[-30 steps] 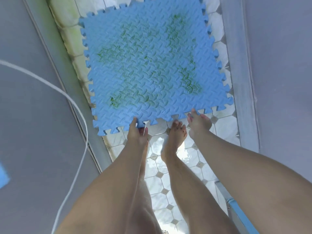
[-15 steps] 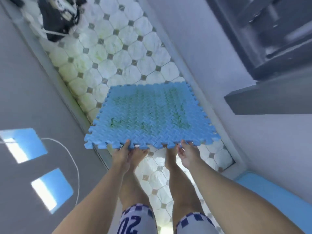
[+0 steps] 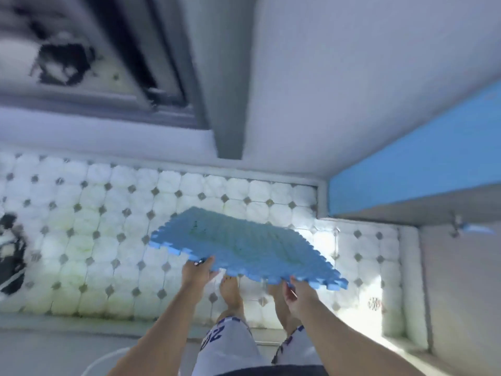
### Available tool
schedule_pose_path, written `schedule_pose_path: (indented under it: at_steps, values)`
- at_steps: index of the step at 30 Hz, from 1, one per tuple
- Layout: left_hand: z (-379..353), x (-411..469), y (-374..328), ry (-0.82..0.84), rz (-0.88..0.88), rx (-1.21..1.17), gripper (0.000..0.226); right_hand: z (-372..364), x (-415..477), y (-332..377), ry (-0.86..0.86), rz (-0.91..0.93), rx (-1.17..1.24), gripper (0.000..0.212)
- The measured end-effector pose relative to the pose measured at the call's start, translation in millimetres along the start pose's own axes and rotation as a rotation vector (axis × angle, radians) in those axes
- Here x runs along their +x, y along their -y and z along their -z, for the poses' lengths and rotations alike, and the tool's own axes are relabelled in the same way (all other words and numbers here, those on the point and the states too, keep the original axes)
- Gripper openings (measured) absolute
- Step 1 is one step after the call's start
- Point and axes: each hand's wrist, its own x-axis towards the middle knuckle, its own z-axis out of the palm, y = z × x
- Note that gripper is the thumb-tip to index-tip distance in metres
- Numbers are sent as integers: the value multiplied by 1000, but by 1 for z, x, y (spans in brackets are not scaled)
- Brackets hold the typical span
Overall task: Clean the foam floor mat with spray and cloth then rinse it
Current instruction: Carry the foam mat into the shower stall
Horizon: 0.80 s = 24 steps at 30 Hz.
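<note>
Over the tiled floor point(image 3: 89, 240) I've got my left hand point(image 3: 196, 274) and right hand point(image 3: 298, 293) each gripping the near edge of the green-stained foam mat point(image 3: 244, 242), held up off it.

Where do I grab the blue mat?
Grab the mat by its near toothed edge, from your side, a hand toward each end, as the left hand and right hand do. It is wide and thin, so two spread grips should keep it level.
</note>
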Motion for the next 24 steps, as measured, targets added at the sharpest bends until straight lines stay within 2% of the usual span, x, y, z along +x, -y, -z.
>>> schedule_pose_path:
  at_steps: [4, 8, 10, 13, 15, 17, 20, 24]
  values:
    - [-77, -42, -14, 137, -82, 376, 35, 68, -4, 39, 9, -52, 343, 19]
    - [-178, -88, -5, 282, -179, 688, 37, 152, 6, 72, -20, -108, 604, 23]
    - [-234, -116, 5, 329, -224, 759, 32, 192, 13, 87, -38, -131, 721, 24]
    - [-312, -151, 30, 391, -259, 911, 22, 246, 27, 102, -89, -154, 865, 13]
    - [-359, -166, 49, 432, -284, 996, 29, 273, 34, 114, -126, -123, 929, 4]
    - [-398, -173, 65, 473, -316, 1054, 36, 297, 38, 130, -125, -86, 948, 11]
    - [-444, -179, 87, 500, -347, 1153, 56, 330, 47, 157, -160, -49, 1008, 7]
    - [-481, -210, 117, 535, -344, 1163, 21, 357, 61, 183, -262, -54, 1091, 26]
